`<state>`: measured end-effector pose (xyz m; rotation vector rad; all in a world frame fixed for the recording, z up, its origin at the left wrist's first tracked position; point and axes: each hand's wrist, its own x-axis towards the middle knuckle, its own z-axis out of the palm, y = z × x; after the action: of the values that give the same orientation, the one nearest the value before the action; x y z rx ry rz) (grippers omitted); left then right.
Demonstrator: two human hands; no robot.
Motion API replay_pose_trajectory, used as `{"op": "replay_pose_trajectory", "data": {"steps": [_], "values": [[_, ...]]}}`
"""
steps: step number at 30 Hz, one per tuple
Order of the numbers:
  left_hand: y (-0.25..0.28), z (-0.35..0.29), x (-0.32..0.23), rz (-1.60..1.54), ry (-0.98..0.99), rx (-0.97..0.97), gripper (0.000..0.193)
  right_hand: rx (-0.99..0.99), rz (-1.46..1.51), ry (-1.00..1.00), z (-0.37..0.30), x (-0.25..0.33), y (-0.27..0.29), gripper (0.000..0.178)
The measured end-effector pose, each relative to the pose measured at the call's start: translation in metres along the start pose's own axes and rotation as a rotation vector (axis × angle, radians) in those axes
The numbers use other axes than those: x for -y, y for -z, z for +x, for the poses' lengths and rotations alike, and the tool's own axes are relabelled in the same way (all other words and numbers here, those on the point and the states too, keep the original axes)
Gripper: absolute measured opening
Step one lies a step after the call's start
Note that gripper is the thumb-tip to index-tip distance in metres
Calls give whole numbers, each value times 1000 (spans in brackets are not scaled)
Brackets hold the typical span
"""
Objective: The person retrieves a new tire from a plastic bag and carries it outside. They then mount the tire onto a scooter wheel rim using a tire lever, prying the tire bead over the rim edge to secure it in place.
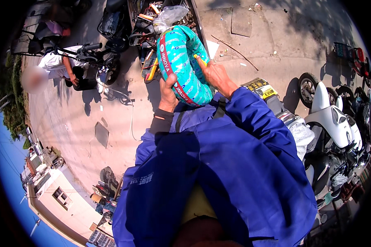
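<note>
A wrapped tire (pixel 178 61) stands in front of my body, tilted, in shiny teal printed film with a red band along its tread. My left hand (pixel 168 95) grips its left lower edge, thumb up against the red band. On the opposite side, my right hand (pixel 217 77) is closed around a small yellow-handled tool (pixel 200 60), index finger laid along it. The tool points at the film by the tire's inner opening; its tip is too small to make out, so I cannot tell whether it touches.
Beyond the tire stands a metal cart (pixel 197 20) full of tools and parts. A person in white (pixel 72 61) crouches beside a motorbike (pixel 107 61) at left. Several scooters, one white (pixel 336 123), line the right. A stick (pixel 237 53) and a dark flat piece (pixel 102 134) lie on the ground.
</note>
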<state>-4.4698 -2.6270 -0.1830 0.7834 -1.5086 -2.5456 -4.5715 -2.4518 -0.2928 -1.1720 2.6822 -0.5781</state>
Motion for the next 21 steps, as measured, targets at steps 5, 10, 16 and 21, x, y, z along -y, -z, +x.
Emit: {"op": "replay_pose_trajectory", "data": {"steps": [5, 10, 16, 21], "values": [[10, -10, 6, 13, -10, 7, 92, 32, 15, -38, 0, 6, 2, 76], [10, -9, 9, -8, -40, -5, 90, 92, -5, -30, -6, 6, -2, 72], [10, -13, 16, 7, -58, 18, 83, 107, 68, -48, -8, -4, -19, 69], [-10, -15, 14, 58, -56, 3, 76, 65, 80, -85, -7, -6, -8, 61]]}}
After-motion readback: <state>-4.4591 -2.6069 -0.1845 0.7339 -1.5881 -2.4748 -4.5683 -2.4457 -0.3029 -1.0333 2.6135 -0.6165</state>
